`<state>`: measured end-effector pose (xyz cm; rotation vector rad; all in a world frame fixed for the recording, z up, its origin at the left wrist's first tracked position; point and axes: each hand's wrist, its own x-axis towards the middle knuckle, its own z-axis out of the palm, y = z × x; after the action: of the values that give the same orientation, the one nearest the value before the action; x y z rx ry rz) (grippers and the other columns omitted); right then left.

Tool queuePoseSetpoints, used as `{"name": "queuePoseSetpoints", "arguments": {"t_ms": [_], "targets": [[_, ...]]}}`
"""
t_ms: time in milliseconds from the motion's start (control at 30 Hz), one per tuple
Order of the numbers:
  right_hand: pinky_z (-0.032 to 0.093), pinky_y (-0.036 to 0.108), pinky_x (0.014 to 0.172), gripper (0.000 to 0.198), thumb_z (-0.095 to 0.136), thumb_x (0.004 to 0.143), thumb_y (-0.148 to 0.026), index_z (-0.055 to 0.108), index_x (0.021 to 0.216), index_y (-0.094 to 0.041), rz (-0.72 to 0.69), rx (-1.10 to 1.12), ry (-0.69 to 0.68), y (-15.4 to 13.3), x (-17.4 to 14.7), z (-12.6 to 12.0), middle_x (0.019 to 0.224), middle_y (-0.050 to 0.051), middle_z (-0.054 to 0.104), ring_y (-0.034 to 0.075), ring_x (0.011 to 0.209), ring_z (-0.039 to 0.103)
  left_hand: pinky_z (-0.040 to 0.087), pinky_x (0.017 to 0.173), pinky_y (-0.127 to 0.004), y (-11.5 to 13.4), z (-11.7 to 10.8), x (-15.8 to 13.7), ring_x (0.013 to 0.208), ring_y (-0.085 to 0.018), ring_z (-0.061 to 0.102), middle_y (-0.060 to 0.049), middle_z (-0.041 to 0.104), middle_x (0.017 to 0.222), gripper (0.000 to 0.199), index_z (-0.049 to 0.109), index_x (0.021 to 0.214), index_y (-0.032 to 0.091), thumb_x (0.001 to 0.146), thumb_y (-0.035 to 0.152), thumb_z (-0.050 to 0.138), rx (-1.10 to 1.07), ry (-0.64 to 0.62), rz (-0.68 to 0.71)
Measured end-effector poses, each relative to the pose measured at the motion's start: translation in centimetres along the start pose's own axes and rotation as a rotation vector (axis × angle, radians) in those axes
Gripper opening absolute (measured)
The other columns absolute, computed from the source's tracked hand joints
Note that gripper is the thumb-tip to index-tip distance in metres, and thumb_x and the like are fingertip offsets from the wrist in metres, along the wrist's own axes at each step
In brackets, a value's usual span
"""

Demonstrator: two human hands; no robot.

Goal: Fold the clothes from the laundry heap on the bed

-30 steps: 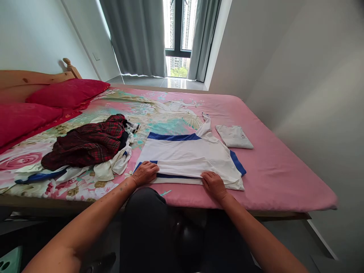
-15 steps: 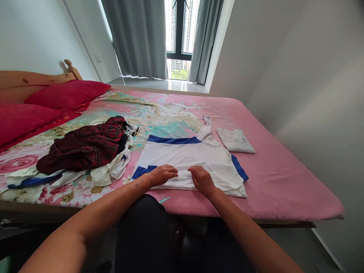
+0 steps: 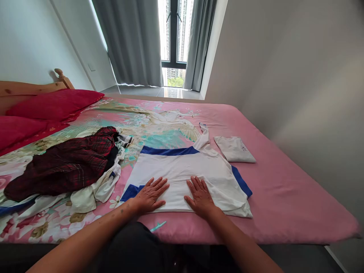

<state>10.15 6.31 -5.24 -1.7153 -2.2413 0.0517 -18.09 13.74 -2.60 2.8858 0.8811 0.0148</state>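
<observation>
A white shirt with blue trim (image 3: 173, 167) lies spread on the bed in front of me, partly folded over. One of its sleeves stretches away toward the far side. My left hand (image 3: 152, 194) rests palm down on the shirt near a blue patch, fingers spread. Flat on the same fabric, a little to the right, is my right hand (image 3: 200, 197), its fingers apart too. Neither hand grips anything. Beyond the shirt's right side sits a folded white garment (image 3: 235, 149), apart from it.
A heap of clothes with a dark red plaid shirt (image 3: 74, 163) on top lies to the left. Red pillows (image 3: 57, 108) are by the wooden headboard (image 3: 31, 88). The pink flowered bed sheet (image 3: 290, 197) reaches the near edge. Grey curtains (image 3: 127, 45) hang by the window.
Both hands have gone from slightly curled to flat and spread on the shirt. The camera view has tilted and come closer to the bed.
</observation>
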Motion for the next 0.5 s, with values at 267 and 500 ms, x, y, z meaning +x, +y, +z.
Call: {"name": "queuePoseSetpoints", "arguments": {"t_ms": [267,500], "targets": [[0.038,0.045,0.105,0.041,0.039,0.093,-0.034,0.050,0.129,-0.018,-0.002,0.187,0.106,2.8,4.0,-2.4,0.132,0.011,0.053,0.024,0.129,0.042,0.025,0.110,-0.047,-2.8,-1.5,3.6,0.135,-0.021,0.036,-0.008,0.045,0.142,0.043,0.046,0.135,0.025,0.095,0.037,0.032,-0.133,0.099,-0.089],[0.039,0.041,0.105,0.035,0.038,0.094,-0.031,0.059,0.120,-0.021,-0.150,0.191,0.007,9.8,8.9,-1.7,0.126,0.007,0.059,0.020,0.124,0.048,0.017,0.112,-0.050,-9.2,-0.8,9.7,0.138,-0.021,0.030,-0.006,0.038,0.147,0.046,0.042,0.138,0.028,0.094,0.035,0.036,-0.020,0.075,-0.136]]}}
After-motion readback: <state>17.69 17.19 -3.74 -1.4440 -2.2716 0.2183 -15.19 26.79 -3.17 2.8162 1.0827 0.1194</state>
